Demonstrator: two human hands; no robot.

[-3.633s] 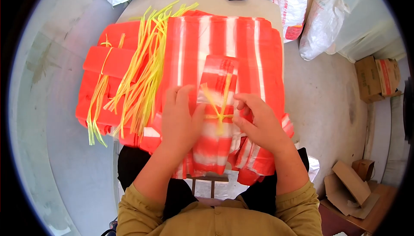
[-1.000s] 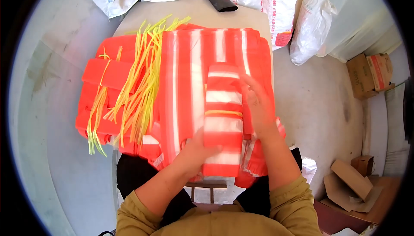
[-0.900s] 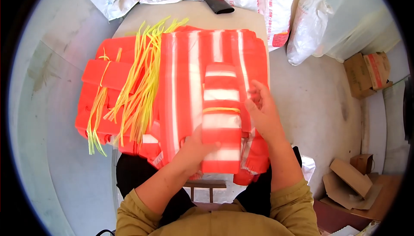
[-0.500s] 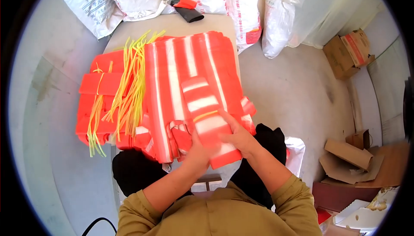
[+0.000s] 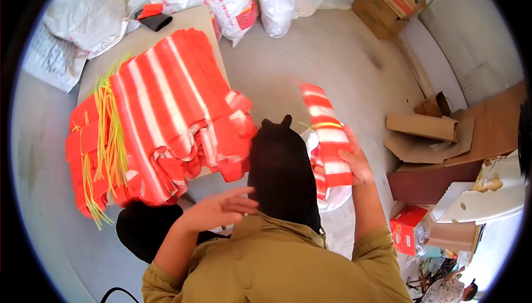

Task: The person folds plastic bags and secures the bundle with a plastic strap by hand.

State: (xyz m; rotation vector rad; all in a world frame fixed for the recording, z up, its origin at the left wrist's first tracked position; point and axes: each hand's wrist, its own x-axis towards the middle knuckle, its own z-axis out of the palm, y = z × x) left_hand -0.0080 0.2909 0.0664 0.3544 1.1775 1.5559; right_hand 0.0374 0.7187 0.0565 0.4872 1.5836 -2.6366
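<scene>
A folded red-and-white striped cloth bundle (image 5: pixel 327 137) with a yellow tie round it is in my right hand (image 5: pixel 356 159), held out to the right over a white bag (image 5: pixel 336 198). More striped cloth shows in that bag. My left hand (image 5: pixel 221 208) hovers above my lap, fingers apart, holding nothing. On the table to the left lies a large pile of striped cloth (image 5: pixel 166 98), its near end rumpled. Yellow strips (image 5: pixel 111 142) hang along its left side, over red folded bundles (image 5: pixel 83 162).
White sacks (image 5: pixel 221 4) line the back of the table (image 5: pixel 191 23), where a black and an orange-red piece (image 5: pixel 152 18) lie. Cardboard boxes (image 5: pixel 388 6) stand at the back right. Opened cardboard (image 5: pixel 429 137) and a red box (image 5: pixel 409 230) are on the right. Another person (image 5: pixel 446 291) is at bottom right.
My right hand has carried the tied bundle from the pile to the right, over the bag. My left hand has let go of it and drawn back. The view has turned right.
</scene>
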